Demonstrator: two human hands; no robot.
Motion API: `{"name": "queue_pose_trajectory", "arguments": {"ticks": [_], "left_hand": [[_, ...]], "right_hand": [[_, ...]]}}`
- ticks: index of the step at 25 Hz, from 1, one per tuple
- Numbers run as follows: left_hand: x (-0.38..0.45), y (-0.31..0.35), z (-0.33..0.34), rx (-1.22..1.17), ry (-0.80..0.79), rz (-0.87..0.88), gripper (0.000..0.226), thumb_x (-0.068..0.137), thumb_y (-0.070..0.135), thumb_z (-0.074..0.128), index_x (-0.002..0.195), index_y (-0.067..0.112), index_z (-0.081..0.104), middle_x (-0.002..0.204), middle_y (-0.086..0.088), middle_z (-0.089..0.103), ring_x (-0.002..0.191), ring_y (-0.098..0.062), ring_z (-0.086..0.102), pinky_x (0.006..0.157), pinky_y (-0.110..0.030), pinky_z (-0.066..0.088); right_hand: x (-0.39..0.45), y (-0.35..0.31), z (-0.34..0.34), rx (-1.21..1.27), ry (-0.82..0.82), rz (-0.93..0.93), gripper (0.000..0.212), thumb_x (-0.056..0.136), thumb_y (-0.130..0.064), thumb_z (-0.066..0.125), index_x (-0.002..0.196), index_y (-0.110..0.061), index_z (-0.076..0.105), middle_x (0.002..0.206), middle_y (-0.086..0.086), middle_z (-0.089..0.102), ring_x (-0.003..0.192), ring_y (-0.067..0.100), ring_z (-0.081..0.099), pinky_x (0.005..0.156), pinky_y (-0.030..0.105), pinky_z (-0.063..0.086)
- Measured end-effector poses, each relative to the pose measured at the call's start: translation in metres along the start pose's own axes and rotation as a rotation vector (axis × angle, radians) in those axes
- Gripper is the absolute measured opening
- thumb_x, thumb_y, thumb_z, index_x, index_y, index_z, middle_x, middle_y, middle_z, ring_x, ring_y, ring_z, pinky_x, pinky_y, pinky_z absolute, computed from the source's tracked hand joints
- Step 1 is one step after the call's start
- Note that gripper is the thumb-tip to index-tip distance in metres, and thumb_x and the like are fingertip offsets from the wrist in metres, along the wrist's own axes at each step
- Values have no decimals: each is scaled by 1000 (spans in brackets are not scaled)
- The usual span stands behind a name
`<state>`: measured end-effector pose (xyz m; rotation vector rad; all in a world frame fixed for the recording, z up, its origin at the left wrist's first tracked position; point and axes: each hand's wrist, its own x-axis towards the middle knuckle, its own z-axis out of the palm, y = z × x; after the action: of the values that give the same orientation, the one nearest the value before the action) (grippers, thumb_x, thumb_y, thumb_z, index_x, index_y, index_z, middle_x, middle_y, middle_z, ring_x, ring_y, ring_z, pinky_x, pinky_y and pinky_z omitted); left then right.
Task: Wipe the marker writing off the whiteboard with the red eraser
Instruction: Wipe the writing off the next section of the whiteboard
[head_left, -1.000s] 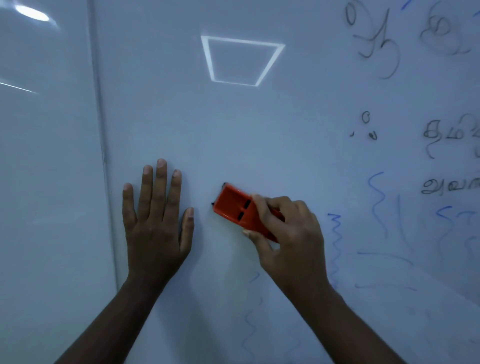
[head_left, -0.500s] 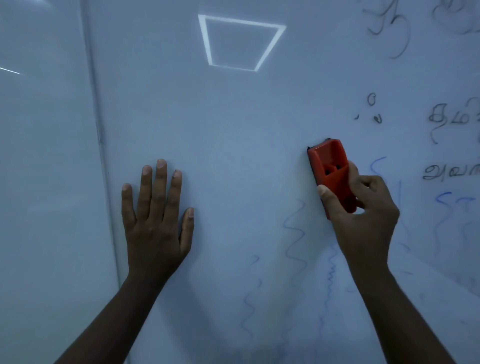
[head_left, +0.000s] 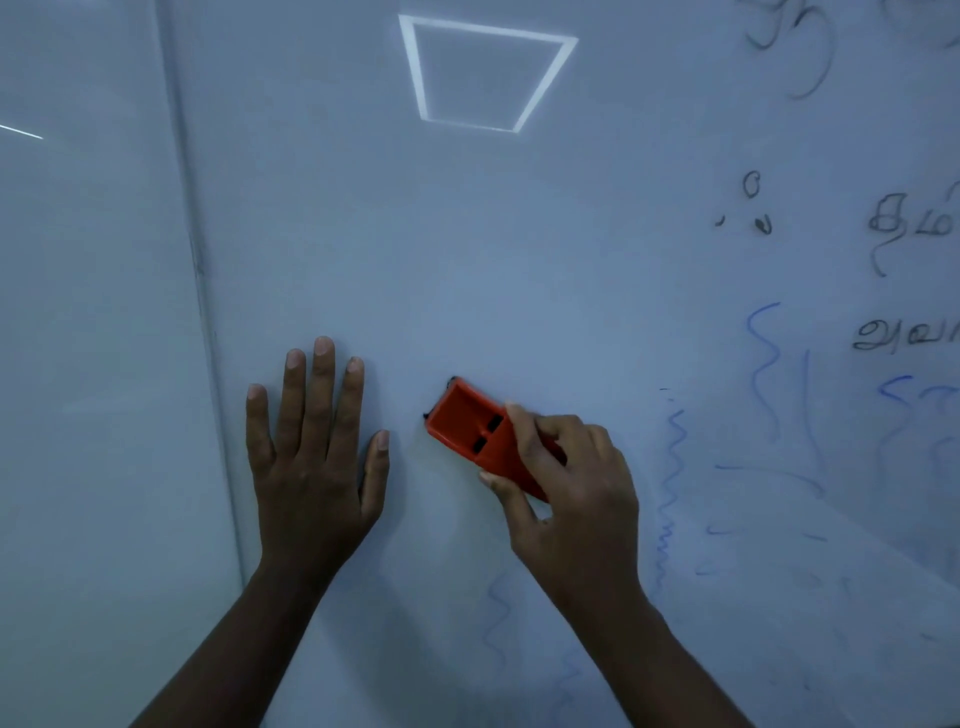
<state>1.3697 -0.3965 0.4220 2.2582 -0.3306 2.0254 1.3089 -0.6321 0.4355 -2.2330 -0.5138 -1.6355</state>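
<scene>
Board seam: a vertical join (head_left: 200, 270) ran down the left of the frame; the panel left of it showed no writing.
Left hand: the left hand (head_left: 311, 457) lay flat on the whiteboard (head_left: 519, 260) at lower left of centre, fingers straight and slightly spread, holding nothing.
Middle of board: bare of dark writing from the seam across to right of centre; only a square light reflection (head_left: 485, 75) at the top. Judged as the wiped part.
Eraser: the red eraser (head_left: 467, 423) sat on the board at lower centre, tilted with its free end toward upper left, just beside the left thumb but apart from it.
Right hand: the right hand (head_left: 566, 483) was clamped on the eraser's lower-right end, thumb on one side and fingers curled over the other.
Bottom centre: faint blue squiggles (head_left: 496, 618) were left below the hands.
Right of frame: black writing (head_left: 906, 223) and blue squiggles (head_left: 763, 358) were untouched, some smeared at lower right.
Progress: judged partway; the right side and the bottom traces were left to wipe.
</scene>
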Motion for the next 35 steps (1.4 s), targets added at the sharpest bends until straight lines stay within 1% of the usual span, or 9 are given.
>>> {"name": "queue_pose_trajectory", "arguments": {"ticks": [2,5,11,14,19,24,28,32,35], "left_hand": [[-4,0,0,-7,4,7,64,111,33,43,167,6,27,173,-21,23,163,-36,16,131,-59,11],[-12,0,1,-7,11,0,65,111,32,45,167,6,26,173,-20,23,163,-36,17,131,-59,11],[-21,3,3,-16,0,-16,66,111,33,45,168,7,24,174,-20,21,164,-35,13,131,-60,10],[-25,5,3,-25,-1,-26,65,111,33,45,167,7,25,173,-20,20,164,-33,10,131,-60,9],[-38,8,4,-26,-24,-43,66,112,34,43,168,8,21,173,-19,17,164,-32,9,130,-62,12],[-57,8,5,-27,-44,-44,65,112,35,42,168,8,22,173,-19,18,164,-32,8,131,-60,9],[-78,8,7,-17,-56,-37,65,112,35,42,168,8,24,174,-17,16,164,-32,7,131,-59,7],[-92,10,10,-19,-58,-34,66,112,37,42,169,11,20,174,-13,13,165,-30,5,131,-59,6],[-99,12,11,-11,-57,-40,67,112,37,42,169,11,20,175,-11,12,165,-29,3,131,-59,5]], "right_hand": [[11,13,-9,-20,31,56,59,84,-37,79,138,-18,65,108,1,60,93,26,57,73,42,52],[18,49,-28,-55,148,291,59,87,-43,74,140,-17,62,108,3,59,96,28,58,75,39,52],[-11,68,-30,152,349,640,57,88,-39,81,135,-16,59,120,-5,60,104,17,64,84,51,60],[-13,45,-16,176,324,584,54,84,-34,85,129,-15,62,118,-2,64,104,24,65,85,51,57],[-83,-16,29,74,-3,247,55,83,-31,85,131,-12,64,109,4,65,92,27,59,76,42,51],[-125,-14,30,61,-119,174,58,83,-36,85,133,-19,62,115,2,66,97,25,61,76,43,54],[-76,17,0,129,83,412,57,78,-27,90,128,-13,69,118,5,63,106,25,63,88,41,56],[-72,50,-23,166,148,610,58,80,-34,90,129,-15,66,116,-2,62,101,9,64,82,41,62],[-89,42,-18,240,187,713,55,78,-33,92,123,-16,66,113,-3,65,101,9,67,78,43,63]]}}
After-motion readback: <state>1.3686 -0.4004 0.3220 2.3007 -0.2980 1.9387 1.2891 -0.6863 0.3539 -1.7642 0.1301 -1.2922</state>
